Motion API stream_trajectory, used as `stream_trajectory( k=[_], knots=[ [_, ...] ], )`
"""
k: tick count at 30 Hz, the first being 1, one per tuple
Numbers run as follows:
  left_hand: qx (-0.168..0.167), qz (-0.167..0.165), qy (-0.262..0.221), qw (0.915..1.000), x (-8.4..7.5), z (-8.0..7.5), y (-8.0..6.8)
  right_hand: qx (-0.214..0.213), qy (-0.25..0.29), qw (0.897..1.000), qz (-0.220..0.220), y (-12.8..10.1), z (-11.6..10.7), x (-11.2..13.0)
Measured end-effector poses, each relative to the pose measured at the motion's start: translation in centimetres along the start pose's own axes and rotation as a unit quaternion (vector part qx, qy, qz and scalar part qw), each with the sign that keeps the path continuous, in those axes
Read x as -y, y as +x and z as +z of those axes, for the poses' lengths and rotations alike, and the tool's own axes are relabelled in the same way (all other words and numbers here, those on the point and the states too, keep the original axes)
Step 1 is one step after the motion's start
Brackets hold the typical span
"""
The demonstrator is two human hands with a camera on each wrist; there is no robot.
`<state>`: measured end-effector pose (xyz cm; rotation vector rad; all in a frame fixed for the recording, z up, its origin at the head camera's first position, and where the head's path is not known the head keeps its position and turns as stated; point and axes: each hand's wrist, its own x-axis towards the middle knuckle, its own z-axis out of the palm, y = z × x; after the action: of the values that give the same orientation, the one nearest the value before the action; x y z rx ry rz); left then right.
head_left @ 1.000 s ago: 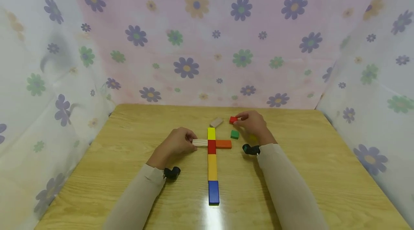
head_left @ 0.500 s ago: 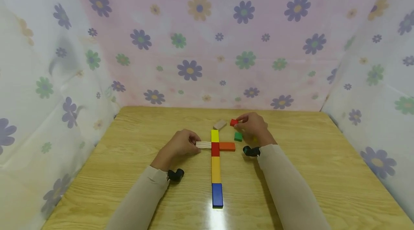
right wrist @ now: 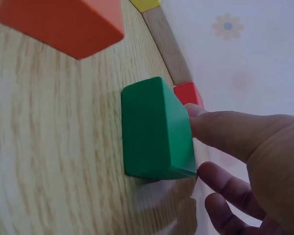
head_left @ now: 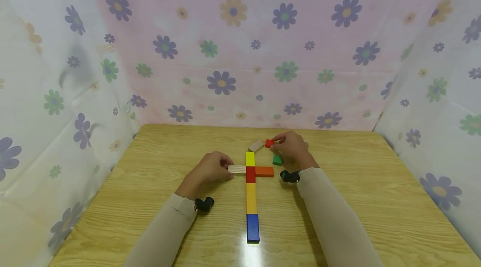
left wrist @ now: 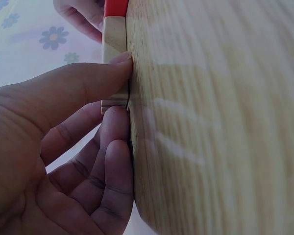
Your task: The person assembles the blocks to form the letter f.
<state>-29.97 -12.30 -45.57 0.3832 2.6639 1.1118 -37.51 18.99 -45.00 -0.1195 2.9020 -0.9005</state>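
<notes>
My left hand point(head_left: 210, 169) pinches the outer end of a pale wooden block point(head_left: 237, 169), whose inner end meets a dark red block point(head_left: 250, 174). In the left wrist view, thumb and fingertips lie on either side of that block, low at the tabletop. At the back right, my right hand point(head_left: 291, 147) pinches a small red block point(head_left: 269, 143) between thumb and fingers. Just left of it lies a tan wooden block point(head_left: 256, 146), angled. A green block point(right wrist: 152, 132) stands on the near side of the right hand, large in the right wrist view.
Below the dark red block run an amber block point(head_left: 251, 198) and a blue block point(head_left: 253, 228); a yellow block point(head_left: 250, 159) sits above it and an orange block point(head_left: 264, 171) to its right. Flowered cloth point(head_left: 221, 50) hangs around the wooden table point(head_left: 150, 200).
My right hand has slid the small red block slightly left, closer to the tan block. The left hand keeps its grip on the pale block. The head view has shifted a little.
</notes>
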Motion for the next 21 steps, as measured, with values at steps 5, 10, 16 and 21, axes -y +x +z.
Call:
stream_trajectory(
  k=[5,10,16,21],
  knots=[
    [0.0,0.003,0.001,1.0,0.09,0.0,0.12,0.002,-0.002,1.0,-0.008,0.07,0.08,0.16],
    [0.0,0.005,0.004,1.0,-0.02,0.04,0.24,0.001,0.001,1.0,-0.006,0.19,0.11,-0.02],
    [0.003,0.011,-0.001,0.9999,-0.2,0.07,0.35,-0.004,0.01,1.0,-0.008,0.07,0.03,-0.2],
    [-0.003,0.004,0.007,1.0,0.07,0.09,0.21,-0.001,0.024,1.0,-0.016,0.08,0.4,-0.05]
  ],
)
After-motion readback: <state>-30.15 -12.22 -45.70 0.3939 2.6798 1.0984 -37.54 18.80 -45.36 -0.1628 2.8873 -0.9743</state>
